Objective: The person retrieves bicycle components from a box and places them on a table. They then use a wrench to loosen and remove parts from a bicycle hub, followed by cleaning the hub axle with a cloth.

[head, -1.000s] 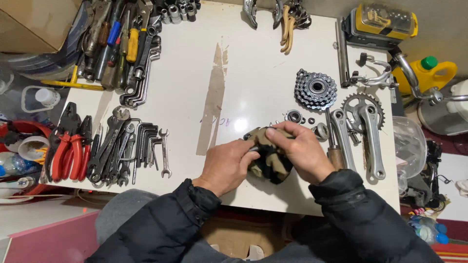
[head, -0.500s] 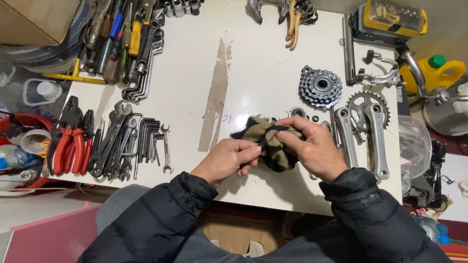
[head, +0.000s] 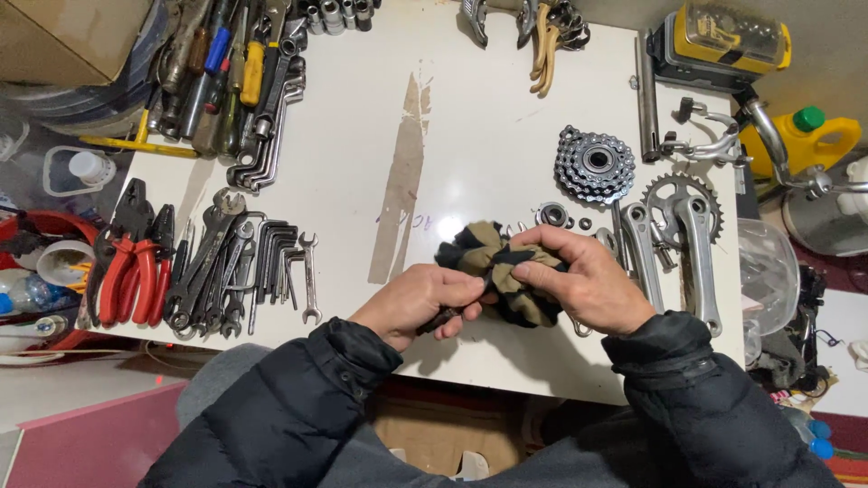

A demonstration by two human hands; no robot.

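Observation:
Over the near edge of a white worktable [head: 470, 117], both my hands grip a bunched tan and black striped rag [head: 484, 258]. My right hand [head: 583, 280] wraps the rag from the right side, fingers curled into the cloth. My left hand [head: 420, 303] pinches the rag's left end and also closes on a small dark part that is mostly hidden under its fingers. Black jacket sleeves cover both forearms.
A freewheel cog cluster [head: 594, 165], small rings and bearings [head: 553, 214] and a crank with chainring [head: 684, 230] lie right of my hands. Hex keys and spanners [head: 258, 262] and red-handled pliers [head: 131, 262] lie left. Screwdrivers [head: 221, 63] lie at the far left, a yellow case [head: 723, 41] at the far right.
Both hands have lifted the rag off the table and drawn it slightly left, bunching it between them. My left hand shifted from resting on the cloth to pinching its end.

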